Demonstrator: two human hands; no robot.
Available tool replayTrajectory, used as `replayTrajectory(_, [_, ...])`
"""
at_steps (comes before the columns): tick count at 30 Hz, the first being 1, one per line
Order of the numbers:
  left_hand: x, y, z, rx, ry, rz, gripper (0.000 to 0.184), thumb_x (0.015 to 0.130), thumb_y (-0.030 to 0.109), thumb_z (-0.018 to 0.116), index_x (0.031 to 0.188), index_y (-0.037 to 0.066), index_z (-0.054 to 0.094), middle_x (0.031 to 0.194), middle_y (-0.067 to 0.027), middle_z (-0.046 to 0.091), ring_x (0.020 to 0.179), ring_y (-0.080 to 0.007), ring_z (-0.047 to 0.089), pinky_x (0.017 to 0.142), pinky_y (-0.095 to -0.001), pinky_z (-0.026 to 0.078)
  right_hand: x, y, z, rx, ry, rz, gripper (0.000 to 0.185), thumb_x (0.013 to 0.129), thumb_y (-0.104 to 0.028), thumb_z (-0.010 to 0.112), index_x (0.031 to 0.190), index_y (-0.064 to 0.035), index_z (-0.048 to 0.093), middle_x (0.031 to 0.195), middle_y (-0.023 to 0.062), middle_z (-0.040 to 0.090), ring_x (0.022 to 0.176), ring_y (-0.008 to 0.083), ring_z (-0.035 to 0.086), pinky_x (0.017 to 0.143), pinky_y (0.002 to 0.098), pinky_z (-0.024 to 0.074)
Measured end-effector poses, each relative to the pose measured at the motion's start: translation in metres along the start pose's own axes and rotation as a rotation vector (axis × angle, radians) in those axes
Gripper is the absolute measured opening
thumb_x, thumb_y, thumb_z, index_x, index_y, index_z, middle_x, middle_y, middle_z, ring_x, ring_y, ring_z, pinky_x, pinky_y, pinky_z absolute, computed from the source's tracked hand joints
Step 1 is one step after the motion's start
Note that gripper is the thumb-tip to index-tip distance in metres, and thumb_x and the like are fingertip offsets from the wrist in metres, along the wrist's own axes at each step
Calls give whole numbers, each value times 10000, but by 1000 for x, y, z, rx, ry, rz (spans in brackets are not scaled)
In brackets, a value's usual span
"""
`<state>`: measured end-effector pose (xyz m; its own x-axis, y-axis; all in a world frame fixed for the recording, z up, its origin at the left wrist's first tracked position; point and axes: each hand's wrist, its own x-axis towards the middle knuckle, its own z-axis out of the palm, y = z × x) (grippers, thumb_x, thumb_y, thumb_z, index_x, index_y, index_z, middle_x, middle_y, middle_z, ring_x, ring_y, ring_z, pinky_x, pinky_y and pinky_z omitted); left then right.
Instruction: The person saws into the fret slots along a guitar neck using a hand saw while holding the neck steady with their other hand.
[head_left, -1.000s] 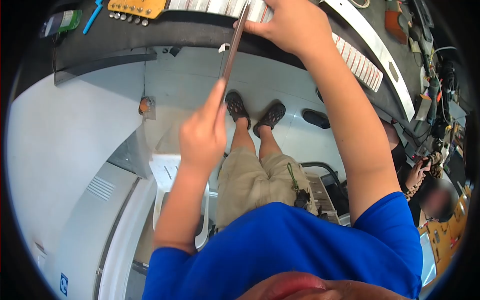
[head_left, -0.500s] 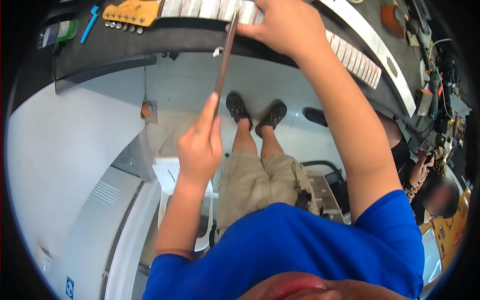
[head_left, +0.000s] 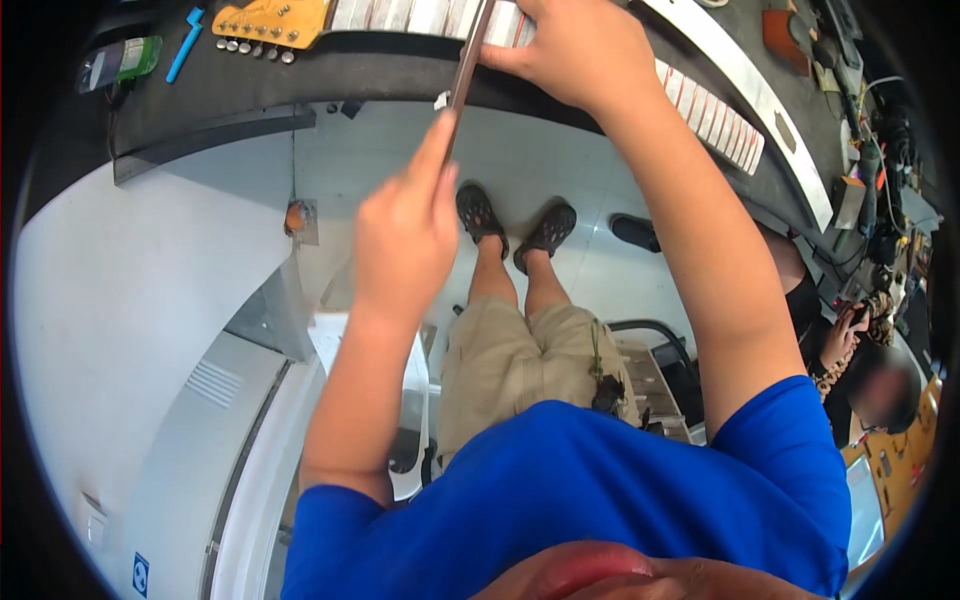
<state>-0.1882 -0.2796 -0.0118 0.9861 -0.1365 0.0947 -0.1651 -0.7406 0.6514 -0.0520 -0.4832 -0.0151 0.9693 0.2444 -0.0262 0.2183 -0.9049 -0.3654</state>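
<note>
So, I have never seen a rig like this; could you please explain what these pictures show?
There is no robot here: a person works with two bare hands, seen from one head-worn camera looking down past their blue shirt. The left hand holds a long, slim tool that reaches the guitar neck. The right hand is at that neck, most of its fingers out of sight. Also on the dark bench are a light blue tool and a long pale strip, perhaps bent by the lens.

The one view looks steeply down and forward from the person's head, wide and curved, over the nearby blue shirt point(head_left: 570, 490) to the counter's point(head_left: 400, 72) near edge.
</note>
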Motion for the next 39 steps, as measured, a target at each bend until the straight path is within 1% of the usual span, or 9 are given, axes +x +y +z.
replayTrajectory(2, [61,0,14,59,-40,22,521,981,37,717,1491,123,656,1056,-222,788,840,-401,765,738,-462,605,5,-1,-7,1,2,21,569,829,-577,770,906,-14,787,956,231,765,952,406,750,861,506,604])
replayTrajectory(5, [67,3,18,48,-60,-16,564,970,16,722,1515,135,643,1092,-225,788,843,-393,768,748,-454,611,5,1,-2,-37,-50,42,560,825,-565,777,894,-9,786,938,231,764,937,411,751,843,516,604])
replayTrajectory(8, [-18,-8,6,-14,11,4,519,982,34,711,1491,115,653,1009,-229,776,801,-409,743,719,-478,594,6,6,2,6,15,-7,558,827,-563,776,884,-8,783,933,233,762,926,418,749,833,523,604])
replayTrajectory(11, [-54,-14,6,-91,24,-26,476,1032,72,668,1505,123,649,1053,-249,763,747,-373,737,699,-414,566,4,3,-1,-23,-8,33,551,828,-555,779,889,-8,782,937,233,763,933,415,749,842,519,604])
replayTrajectory(17, [65,-1,22,-34,-27,7,490,1021,31,671,1506,102,647,1020,-248,767,742,-337,750,696,-395,569,-4,-6,-12,-45,21,-4,545,825,-548,786,906,-8,783,923,228,760,935,419,749,855,510,604])
replayTrajectory(23, [-62,-22,10,-84,57,19,477,1026,45,675,1498,102,652,910,-236,752,676,-335,716,663,-395,553,7,6,0,-41,24,13,531,832,-540,789,904,-14,784,929,222,760,934,413,752,842,513,606])
replayTrajectory(29, [53,-5,28,-20,21,26,506,1016,12,680,1511,112,646,1037,-240,781,719,-330,742,681,-392,567,2,4,1,-22,-23,10,570,826,-572,796,896,-6,778,930,224,761,939,414,749,842,512,603])
replayTrajectory(35, [-63,-26,18,-103,98,40,498,1018,29,681,1507,113,644,947,-243,761,701,-350,725,680,-400,567,3,4,2,-23,14,6,560,820,-561,800,890,-6,776,937,232,762,937,420,746,842,512,601])
replayTrajectory(39, [28,-10,21,-5,30,51,518,1004,12,691,1510,111,641,993,-246,770,719,-368,723,697,-404,576,8,4,1,-32,-2,-1,567,831,-571,789,895,-8,778,940,233,761,938,420,747,841,511,601])
